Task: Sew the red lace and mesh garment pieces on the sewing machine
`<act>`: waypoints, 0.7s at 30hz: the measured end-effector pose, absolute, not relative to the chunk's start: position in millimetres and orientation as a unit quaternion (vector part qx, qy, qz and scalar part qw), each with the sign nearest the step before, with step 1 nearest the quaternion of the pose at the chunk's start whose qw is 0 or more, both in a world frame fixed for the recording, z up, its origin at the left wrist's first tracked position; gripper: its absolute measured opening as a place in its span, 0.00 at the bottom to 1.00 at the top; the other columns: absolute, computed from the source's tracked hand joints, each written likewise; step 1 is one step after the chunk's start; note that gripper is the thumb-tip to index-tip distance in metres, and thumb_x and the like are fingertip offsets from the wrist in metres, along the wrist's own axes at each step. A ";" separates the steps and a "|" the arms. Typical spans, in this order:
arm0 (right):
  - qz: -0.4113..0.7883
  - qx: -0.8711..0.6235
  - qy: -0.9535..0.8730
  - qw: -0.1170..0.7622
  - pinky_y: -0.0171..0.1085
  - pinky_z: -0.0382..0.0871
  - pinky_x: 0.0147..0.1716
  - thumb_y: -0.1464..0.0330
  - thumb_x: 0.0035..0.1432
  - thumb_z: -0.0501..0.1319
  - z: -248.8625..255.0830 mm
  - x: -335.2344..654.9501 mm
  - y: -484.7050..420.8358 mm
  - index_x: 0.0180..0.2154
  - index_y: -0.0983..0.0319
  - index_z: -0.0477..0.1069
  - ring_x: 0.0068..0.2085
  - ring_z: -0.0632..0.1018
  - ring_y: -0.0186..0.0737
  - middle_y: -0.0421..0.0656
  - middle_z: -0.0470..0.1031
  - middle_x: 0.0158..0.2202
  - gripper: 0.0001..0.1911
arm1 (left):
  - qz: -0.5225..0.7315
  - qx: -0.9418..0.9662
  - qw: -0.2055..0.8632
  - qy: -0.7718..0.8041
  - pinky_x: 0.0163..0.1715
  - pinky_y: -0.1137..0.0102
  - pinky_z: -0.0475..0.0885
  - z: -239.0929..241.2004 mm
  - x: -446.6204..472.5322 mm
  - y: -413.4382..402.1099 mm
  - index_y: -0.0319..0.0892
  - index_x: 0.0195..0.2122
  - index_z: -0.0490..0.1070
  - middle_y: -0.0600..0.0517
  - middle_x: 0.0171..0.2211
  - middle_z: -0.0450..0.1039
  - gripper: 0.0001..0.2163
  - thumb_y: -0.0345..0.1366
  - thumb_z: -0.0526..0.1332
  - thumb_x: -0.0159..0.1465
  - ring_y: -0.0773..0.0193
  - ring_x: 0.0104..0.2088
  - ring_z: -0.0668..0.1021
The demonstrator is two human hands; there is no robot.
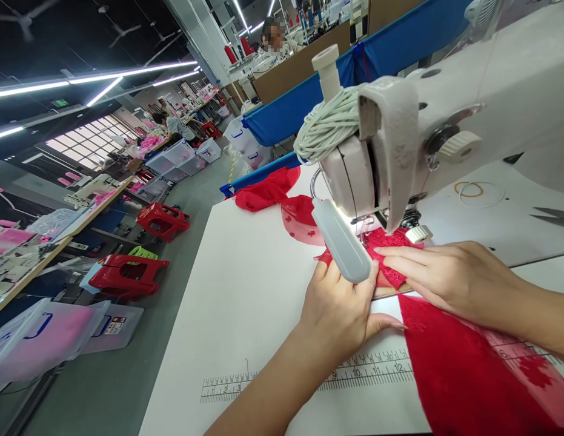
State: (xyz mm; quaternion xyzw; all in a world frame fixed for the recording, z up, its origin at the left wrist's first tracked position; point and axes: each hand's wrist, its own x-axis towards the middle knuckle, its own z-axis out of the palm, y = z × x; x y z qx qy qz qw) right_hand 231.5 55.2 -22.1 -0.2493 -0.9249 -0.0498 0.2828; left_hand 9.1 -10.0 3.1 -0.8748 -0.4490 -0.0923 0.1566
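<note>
Red lace fabric point(391, 257) lies under the presser foot point(364, 233) of a white sewing machine point(381, 139). My left hand point(338, 306) rests on the near left of this fabric, thumb stretched out to the right; a grey lamp point(341, 242) hides part of its fingers. From the right, my right hand point(449, 272) presses flat on the lace with straight fingers close to the needle area. A larger red piece with a sheer printed edge point(472, 363) spreads over the table's near right, below my right hand. The needle tip is too small to make out.
More red fabric point(268, 189) lies at the table's far edge. A printed ruler scale point(354, 369) runs along the white table point(195, 303). Scissors point(554, 217) and elastic rings point(470, 191) are on the right. Red stools point(127, 275) and plastic bins point(45, 339) stand left; people sit farther back.
</note>
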 end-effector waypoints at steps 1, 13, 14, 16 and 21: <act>-0.051 -0.250 -0.926 0.280 0.38 0.61 0.18 0.74 0.68 0.48 -22.5 231.2 55.1 0.42 0.61 0.73 0.24 0.78 0.38 0.44 0.84 0.38 0.15 | -0.094 -0.875 0.155 -0.449 0.35 0.65 0.70 3.1 8.9 -9.7 0.38 0.59 0.73 0.38 0.54 0.75 0.36 0.65 0.46 0.69 0.52 0.48 0.76; -0.059 -0.259 -0.920 0.287 0.38 0.63 0.15 0.72 0.69 0.47 -19.4 229.0 56.8 0.40 0.62 0.78 0.25 0.81 0.41 0.47 0.84 0.43 0.19 | -0.107 -0.872 0.157 -0.451 0.41 0.62 0.71 0.4 7.0 -7.9 0.38 0.59 0.72 0.37 0.54 0.75 0.37 0.66 0.46 0.69 0.49 0.50 0.76; -0.066 -0.261 -0.919 0.288 0.38 0.63 0.15 0.73 0.69 0.47 -18.5 229.0 57.1 0.41 0.62 0.78 0.26 0.81 0.41 0.47 0.84 0.43 0.20 | -0.107 -0.871 0.159 -0.452 0.41 0.61 0.71 0.1 6.9 -8.5 0.38 0.60 0.72 0.37 0.54 0.75 0.37 0.66 0.45 0.69 0.49 0.50 0.76; -0.077 -0.258 -0.918 0.291 0.37 0.65 0.15 0.73 0.69 0.46 -17.6 229.3 57.5 0.42 0.62 0.79 0.27 0.82 0.41 0.47 0.84 0.44 0.21 | -0.106 -0.869 0.167 -0.454 0.41 0.60 0.71 0.1 6.9 -10.2 0.39 0.60 0.72 0.37 0.55 0.75 0.37 0.66 0.45 0.69 0.48 0.50 0.76; -0.079 -0.251 -0.919 0.295 0.37 0.66 0.15 0.72 0.70 0.47 -23.1 229.3 56.9 0.45 0.62 0.78 0.26 0.82 0.40 0.47 0.84 0.47 0.20 | -0.101 -0.871 0.176 -0.448 0.37 0.61 0.72 1.3 10.3 -12.5 0.37 0.60 0.71 0.37 0.56 0.73 0.33 0.61 0.50 0.71 0.49 0.48 0.76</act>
